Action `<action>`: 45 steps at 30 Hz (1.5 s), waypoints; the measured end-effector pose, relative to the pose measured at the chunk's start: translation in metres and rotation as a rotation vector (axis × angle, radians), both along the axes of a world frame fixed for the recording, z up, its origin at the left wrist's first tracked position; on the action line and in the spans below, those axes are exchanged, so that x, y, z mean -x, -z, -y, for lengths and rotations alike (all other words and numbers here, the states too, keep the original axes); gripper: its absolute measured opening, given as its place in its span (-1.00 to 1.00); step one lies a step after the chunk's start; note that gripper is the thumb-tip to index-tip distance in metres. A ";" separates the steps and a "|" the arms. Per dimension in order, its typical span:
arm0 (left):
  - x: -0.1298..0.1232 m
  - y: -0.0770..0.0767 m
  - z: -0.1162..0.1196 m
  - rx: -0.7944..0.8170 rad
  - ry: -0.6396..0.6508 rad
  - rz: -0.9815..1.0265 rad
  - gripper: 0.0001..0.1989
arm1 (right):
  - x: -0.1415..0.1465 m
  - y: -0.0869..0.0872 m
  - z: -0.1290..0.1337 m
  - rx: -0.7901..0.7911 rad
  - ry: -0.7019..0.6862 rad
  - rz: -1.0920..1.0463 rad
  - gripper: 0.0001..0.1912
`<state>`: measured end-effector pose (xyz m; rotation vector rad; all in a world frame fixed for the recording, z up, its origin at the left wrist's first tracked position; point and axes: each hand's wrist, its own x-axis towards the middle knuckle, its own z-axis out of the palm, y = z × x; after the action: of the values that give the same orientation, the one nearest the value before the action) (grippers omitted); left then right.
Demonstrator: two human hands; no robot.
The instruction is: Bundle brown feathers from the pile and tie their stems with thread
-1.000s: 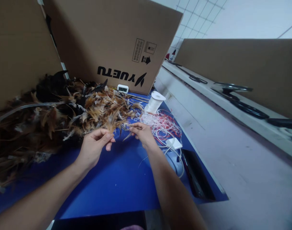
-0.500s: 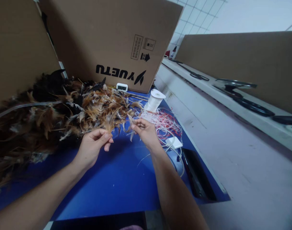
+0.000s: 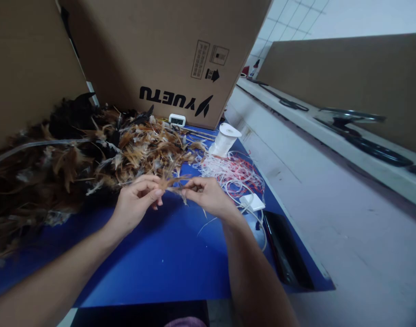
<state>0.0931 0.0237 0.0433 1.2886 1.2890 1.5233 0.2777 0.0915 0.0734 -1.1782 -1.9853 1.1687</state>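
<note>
So we're pinching some brown feathers [image 3: 170, 182] over the blue table [image 3: 153, 259], left hand [image 3: 134, 200] and right hand [image 3: 208, 195] both closed on them, nearly meeting. The big feather pile [image 3: 126, 150] is sitting on the left, and a white spool [image 3: 225, 140] is standing by tangled strings [image 3: 228, 172] on the right.
</note>
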 end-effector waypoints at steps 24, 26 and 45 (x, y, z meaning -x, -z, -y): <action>0.001 -0.001 -0.001 0.308 0.163 0.283 -0.81 | 0.002 0.008 -0.009 0.229 -0.020 -0.428 -0.75; 0.001 -0.002 0.000 0.334 0.187 0.329 -0.80 | 0.006 0.012 -0.007 0.177 -0.094 -0.417 -0.78; 0.000 -0.003 0.003 0.310 0.181 0.346 -0.81 | 0.016 0.012 0.000 0.155 0.029 -0.477 -0.81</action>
<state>0.0932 0.0206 0.0465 0.8733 1.0989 1.2900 0.2617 0.0913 0.0617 -0.8890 -1.5359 1.4514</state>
